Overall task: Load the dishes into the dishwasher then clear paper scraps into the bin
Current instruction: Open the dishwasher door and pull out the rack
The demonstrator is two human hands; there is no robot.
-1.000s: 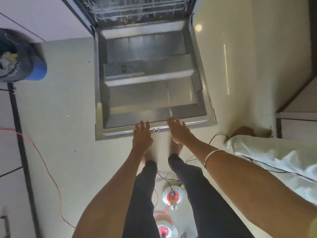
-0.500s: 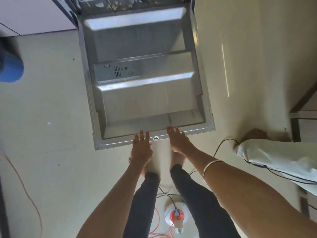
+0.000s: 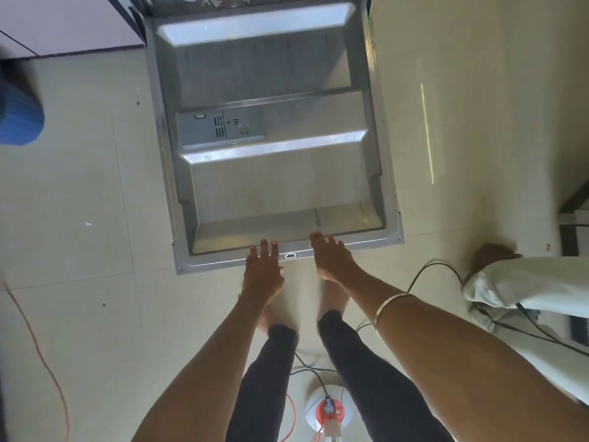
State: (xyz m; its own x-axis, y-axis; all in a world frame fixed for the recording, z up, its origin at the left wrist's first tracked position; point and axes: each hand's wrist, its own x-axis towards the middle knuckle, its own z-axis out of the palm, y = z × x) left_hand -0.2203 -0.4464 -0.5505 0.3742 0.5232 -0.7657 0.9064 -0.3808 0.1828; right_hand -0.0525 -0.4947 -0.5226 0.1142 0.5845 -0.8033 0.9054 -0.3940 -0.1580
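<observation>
left grip: left hand (image 3: 264, 269) flat, fingers straight and spread, tips on the near edge of the dishwasher door (image 3: 280, 173). Holds nothing.
right grip: right hand (image 3: 331, 256) also flat, fingers extended over the same edge, just right of the latch (image 3: 290, 255). Holds nothing. Bangle (image 3: 390, 306) on that wrist.
contact: both hands on the door rim, one either side of the latch, close together. Press or just touch: cannot tell.
door: folded down flat, inner steel face up, runs straight away from both grips toward the tub. Long axis is fore-aft from the hands; hinge at the far end.
detergent unit: detergent dispenser (image 3: 220, 127) mid-door, ahead of the left grip.
rack: only a sliver of the lower rack (image 3: 216, 0) shows at the far end, beyond the hinge. Contents too cropped to call.
dishes: none in view. Not near either grip.
bin: blue bin (image 3: 19, 119) well off to the left of the left grip, blurred at frame edge. Left hand is the nearer one.
paper scraps: none I can identify.
step (judgement): door handling only, loading not started as far as this view shows.
next (judgement): rack lies dead ahead of both grips along the door axis, so reach is forward over the door.
hazard: cables (image 3: 427, 272) and an orange cord (image 3: 47, 362) on the floor by the feet; second person's pale trouser leg (image 3: 526, 288) to the right of the right grip.
</observation>
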